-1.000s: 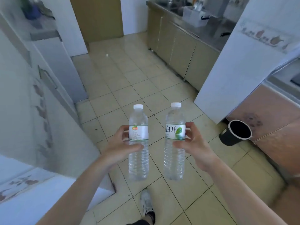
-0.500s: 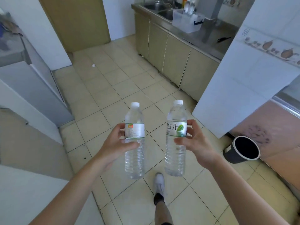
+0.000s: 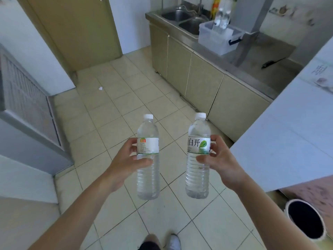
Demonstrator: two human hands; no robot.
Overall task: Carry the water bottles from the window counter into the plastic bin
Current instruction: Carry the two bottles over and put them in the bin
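Observation:
I hold two clear water bottles upright in front of me over the tiled floor. My left hand (image 3: 126, 160) grips the left bottle (image 3: 148, 175) at its white label. My right hand (image 3: 219, 162) grips the right bottle (image 3: 197, 175) at its label with a green leaf. Both have white caps. A clear plastic bin (image 3: 215, 39) with a blue latch stands on the steel counter at the upper right, beside the sink. Clear bottles (image 3: 222, 19) stand inside the bin.
A steel counter (image 3: 252, 56) on beige cabinets runs along the right. A white tiled wall corner (image 3: 288, 141) juts out at the right. A black bucket (image 3: 306, 221) sits on the floor at lower right. A brown door (image 3: 77, 29) is ahead; a grey door (image 3: 27, 109) at left.
I have walked forward into the kitchen and the view has turned toward the counter. The bin and sink are nearer and larger. Both hands still hold their bottles upright.

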